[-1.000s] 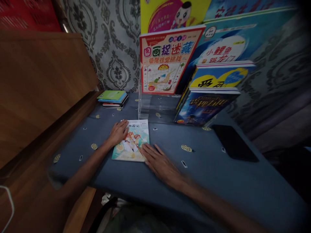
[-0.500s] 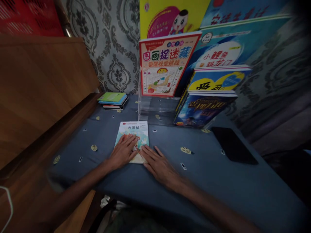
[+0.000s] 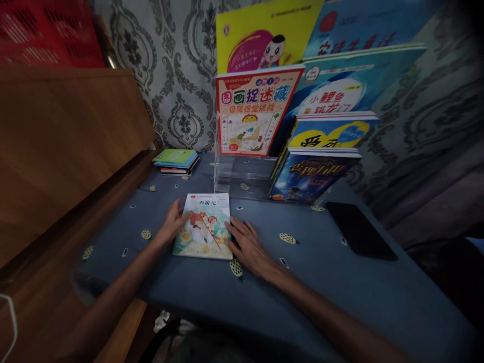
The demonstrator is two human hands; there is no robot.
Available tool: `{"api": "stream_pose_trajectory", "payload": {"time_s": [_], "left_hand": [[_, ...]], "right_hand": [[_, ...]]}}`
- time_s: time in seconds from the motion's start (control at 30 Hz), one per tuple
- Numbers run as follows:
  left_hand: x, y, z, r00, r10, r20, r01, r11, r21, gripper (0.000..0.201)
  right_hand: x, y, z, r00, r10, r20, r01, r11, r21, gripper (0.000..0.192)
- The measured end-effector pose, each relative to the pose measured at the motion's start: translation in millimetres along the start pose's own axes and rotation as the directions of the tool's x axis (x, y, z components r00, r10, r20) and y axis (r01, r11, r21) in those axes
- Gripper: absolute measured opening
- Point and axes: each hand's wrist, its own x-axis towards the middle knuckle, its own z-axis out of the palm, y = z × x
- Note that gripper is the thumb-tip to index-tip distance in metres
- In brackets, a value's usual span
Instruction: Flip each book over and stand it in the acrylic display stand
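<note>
A thin picture book (image 3: 206, 229) with a pale, colourful illustrated cover lies flat on the blue cloth in front of me. At its upper left edge is my left hand (image 3: 174, 220), the thumb reaching over the cover and the fingers apart from it. My right hand (image 3: 247, 247) rests along the opposite edge, its fingers stretched out and the tips touching the book. Neither hand grips the book, and nearly all of its cover shows between them.
A clear stand (image 3: 227, 174) behind the book holds several upright books, including a red-bordered one (image 3: 253, 113) and a dark blue one (image 3: 310, 176). A small book stack (image 3: 176, 160) lies back left. A black flat slab (image 3: 361, 231) lies to the right; a wooden cabinet (image 3: 71, 151) borders the left.
My hands have slid apart off the cover, the left one out to the left edge and the right one to the right edge. The cover picture is now uncovered.
</note>
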Motion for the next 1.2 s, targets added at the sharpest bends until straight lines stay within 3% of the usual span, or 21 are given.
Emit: {"api": "stream_pose_trajectory", "payload": {"time_s": [0.1,0.2,0.27,0.43,0.5,0.63,0.7,0.77,0.83,0.93,1.0,1.07,1.13,1.2], "left_hand": [[7,10,-9.7,0.969,-0.242,-0.046,0.223,0.941,-0.253,0.051],[5,15,-14.0,0.918,-0.374,0.133,0.397,0.845,-0.359,0.036],[1,17,-13.4,0.883,-0.384,0.271,0.464,0.804,-0.372,0.029],[-11,28,-7.2,0.88,-0.255,0.402,0.431,0.785,-0.445,0.031],[-15,38,-2.8,0.881,-0.173,0.44,0.388,0.797,-0.464,0.037],[-16,63,10.7,0.874,-0.022,0.486,0.286,0.83,-0.478,0.05],[-13,78,17.0,0.875,0.053,0.481,0.211,0.852,-0.479,0.054],[-8,95,20.3,0.881,0.159,0.445,0.092,0.865,-0.493,0.055],[-5,110,19.6,0.875,0.292,0.386,-0.073,0.868,-0.491,0.052],[-10,123,14.2,0.786,0.422,0.452,-0.299,0.899,-0.32,0.043],[-18,116,11.8,0.696,0.393,0.601,-0.393,0.909,-0.139,0.038],[-29,95,11.7,0.634,0.321,0.703,-0.457,0.89,0.006,0.035],[-40,67,12.1,0.631,0.272,0.726,-0.535,0.831,0.153,0.03],[-47,44,11.4,0.615,0.254,0.747,-0.59,0.776,0.222,0.034]], "right_hand": [[-2,3,4,1.0,0.0,-0.022,0.0,1.0,0.03,0.053],[-4,6,5,0.999,0.018,-0.044,-0.014,0.997,0.082,0.053],[-4,8,5,0.997,0.037,-0.061,-0.028,0.989,0.143,0.054],[-2,13,-5,0.981,0.141,-0.133,-0.071,0.899,0.431,0.059],[1,14,-14,0.974,0.196,-0.116,-0.087,0.791,0.605,0.065],[10,10,-45,0.973,0.225,0.046,-0.147,0.456,0.878,0.064],[15,6,-70,0.973,0.23,0.026,-0.121,0.409,0.904,0.056],[17,5,-96,0.968,0.23,-0.103,-0.023,0.488,0.873,0.05],[16,6,-119,0.945,0.186,-0.27,0.085,0.656,0.75,0.046],[5,15,-133,0.908,0.061,-0.414,0.119,0.911,0.394,0.035],[-9,26,-125,0.939,-0.05,-0.34,0.107,0.983,0.151,0.034],[-25,39,-107,0.979,-0.143,-0.148,0.145,0.989,0.004,0.046],[-40,53,-88,0.98,-0.195,0.049,0.196,0.98,-0.022,0.061],[-52,62,-75,0.975,-0.183,0.129,0.186,0.983,-0.012,0.075]]}}
